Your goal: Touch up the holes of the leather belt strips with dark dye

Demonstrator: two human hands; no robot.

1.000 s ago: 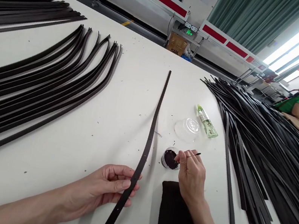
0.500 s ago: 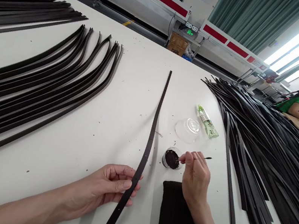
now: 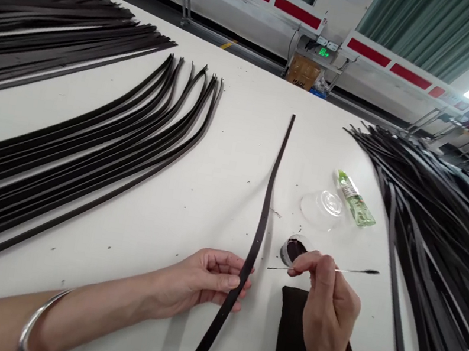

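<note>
My left hand [image 3: 208,279] is curled around a long, narrow dark leather strap [image 3: 268,205] with small punched holes, which runs up the white table and curves slightly. My right hand [image 3: 328,299] pinches a thin stick [image 3: 355,272] with a dark, flattened end pointing right. Its other end reaches left, just in front of a small pot of dark paste [image 3: 294,251]. The hand partly hides the pot's near side. A dark folded cloth [image 3: 293,335] lies under my right hand, partly covered by it and my wrist.
Several dark straps lie fanned out [image 3: 87,139] on the white table [image 3: 231,139], with a stack [image 3: 53,25] behind them and a large heap [image 3: 441,228] at right. A clear plastic lid [image 3: 321,209] and green-labelled bottle [image 3: 354,200] stand near the pot.
My right hand has lifted from the pot and turned the stick crosswise, its dark end now pointing right. The whole scene has shifted right in view. My left hand still holds the strap.
</note>
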